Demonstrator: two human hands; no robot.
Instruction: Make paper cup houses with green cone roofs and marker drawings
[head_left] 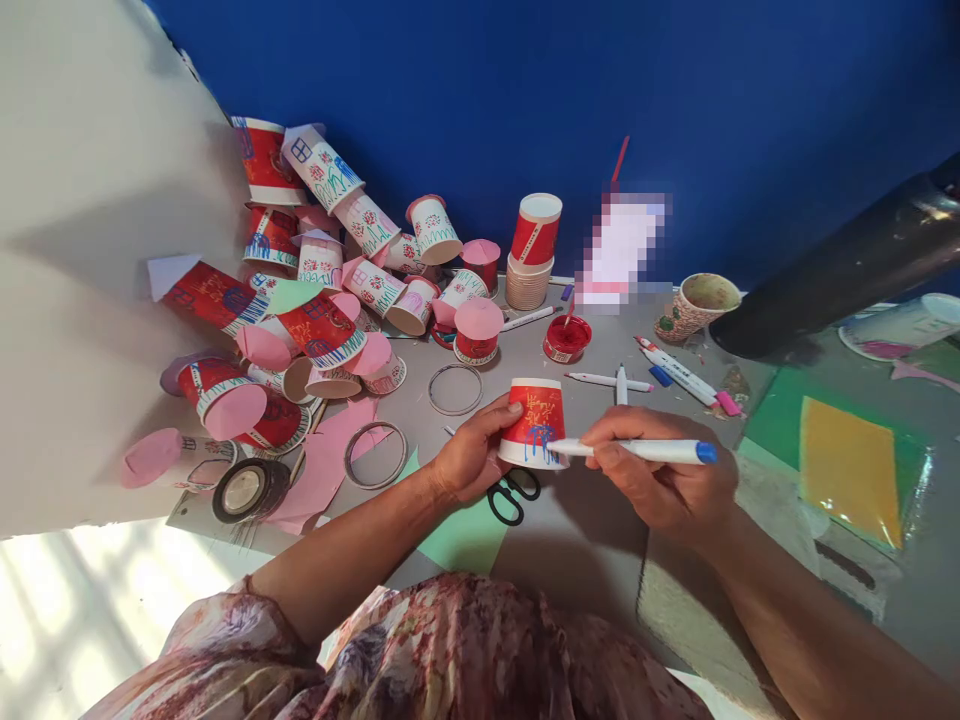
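Observation:
My left hand (474, 448) is closed around a red paper cup (529, 405), turned upside down so its white rim faces my lap. Gold lettering and blue scribbled strokes mark the cup's side. Between the fingers of my right hand (667, 475) is a white marker (637, 451) with a blue end. Its tip meets the cup by the blue strokes. Below the cup, black-handled scissors (507, 505) lie partly over a light green paper sheet (465, 535).
Decorated paper cups (322, 320) with pink paper tops pile up at the left. A red paint pot (568, 338), loose markers (682, 375), tape rings (375, 455) and black tape (247, 490) lie around. A black pipe (832, 265) slants in from the right.

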